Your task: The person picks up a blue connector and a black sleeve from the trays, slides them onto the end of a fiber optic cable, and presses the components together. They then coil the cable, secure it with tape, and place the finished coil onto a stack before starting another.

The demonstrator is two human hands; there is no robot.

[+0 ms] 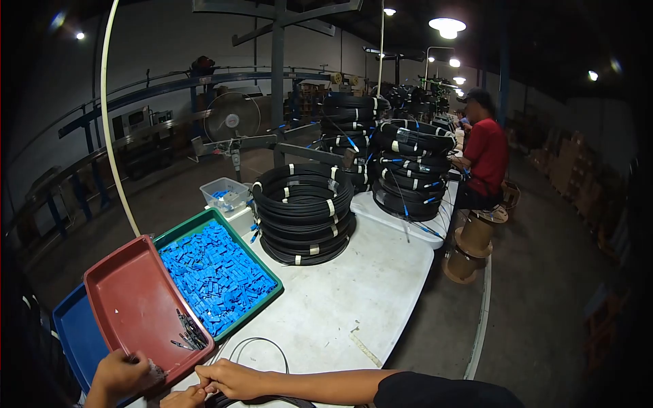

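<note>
At the bottom edge my right hand (230,379) reaches in from the right, its fingers closed in a pinch against my left hand (183,398). My left hand is cut off by the frame, its fingers also closed. What the fingertips hold is hidden. A loop of thin black cable (277,345) rises beside my right hand, and more coiled cable lies under its wrist. Further left, a third hand (121,370), apparently another person's, is smeared by motion at the near edge of the red tray (129,285). Small black parts (190,332) lie in that tray's corner.
A green tray (277,285) holds many blue connector pieces (218,272). A blue tray (71,333) sits under the red one. Black cable coils (303,214) are stacked on the white table (340,299). A clear bin (224,194) stands behind. A person in red (486,149) works further along.
</note>
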